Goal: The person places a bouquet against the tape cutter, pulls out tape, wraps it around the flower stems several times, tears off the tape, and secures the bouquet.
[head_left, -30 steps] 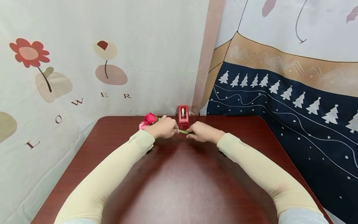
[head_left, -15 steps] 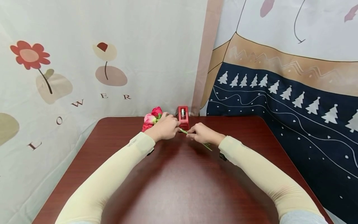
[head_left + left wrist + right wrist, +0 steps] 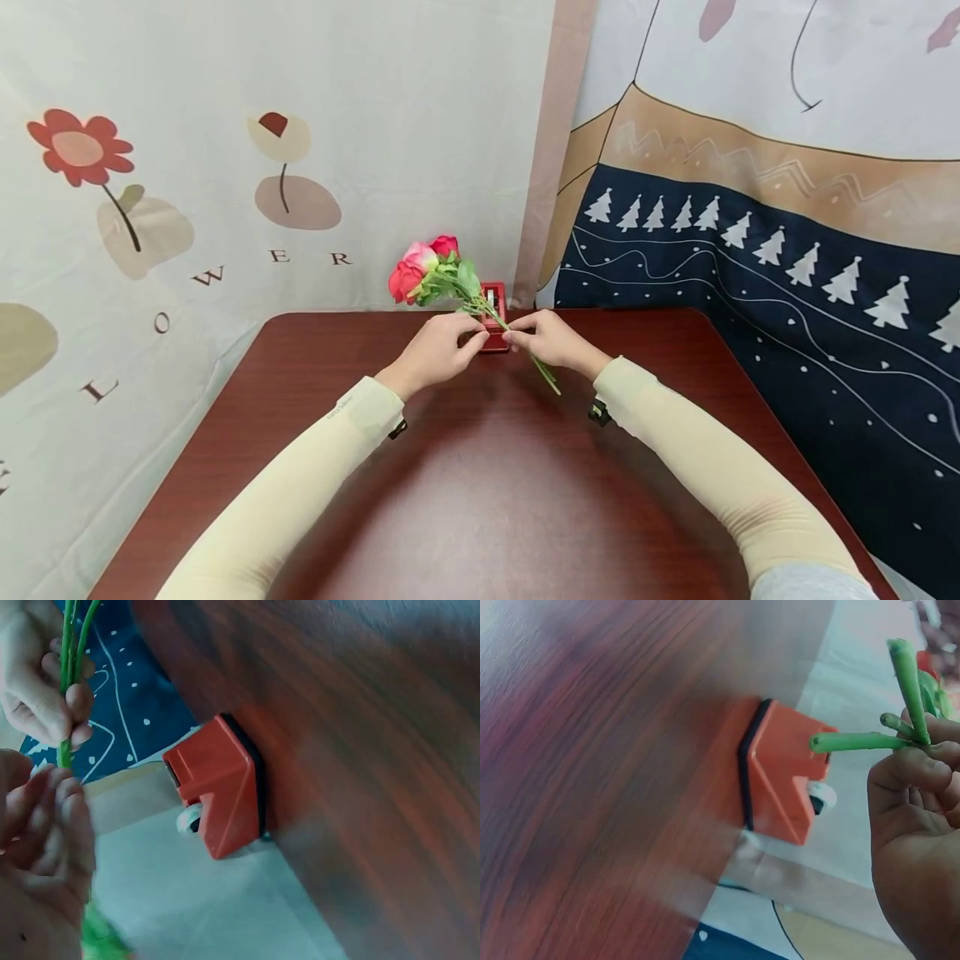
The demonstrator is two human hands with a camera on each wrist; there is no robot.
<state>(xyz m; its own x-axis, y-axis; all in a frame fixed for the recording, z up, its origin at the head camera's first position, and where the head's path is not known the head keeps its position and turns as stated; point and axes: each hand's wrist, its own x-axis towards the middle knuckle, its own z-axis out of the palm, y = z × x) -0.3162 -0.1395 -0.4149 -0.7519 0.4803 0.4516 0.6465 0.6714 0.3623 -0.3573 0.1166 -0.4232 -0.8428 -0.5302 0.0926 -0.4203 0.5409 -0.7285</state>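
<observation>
My right hand (image 3: pixel 558 340) pinches a bunch of roses (image 3: pixel 423 267) by the stems, between thumb and fingers. The heads, red and pink with green leaves, lean up and to the left. Below the hand the green stem ends (image 3: pixel 907 682) spread apart, three of them in the right wrist view. Just left of the stems is my left hand (image 3: pixel 438 350), its fingers loosely bent with thumb and forefinger apart, not closed on the bunch. In the left wrist view it hides part of the stems. A red tape dispenser (image 3: pixel 492 340) stands behind the hands, partly covered by the stems.
The dark red-brown table (image 3: pixel 480 500) has its far edge just behind the tape dispenser. A pale printed curtain (image 3: pixel 420 150) hangs behind it, and a navy cloth with white trees (image 3: pixel 750 292) hangs at the right.
The roses have risen from behind my left hand, with their heads now above the table's far edge. My left hand has loosened from the stems, while my right hand holds them.
</observation>
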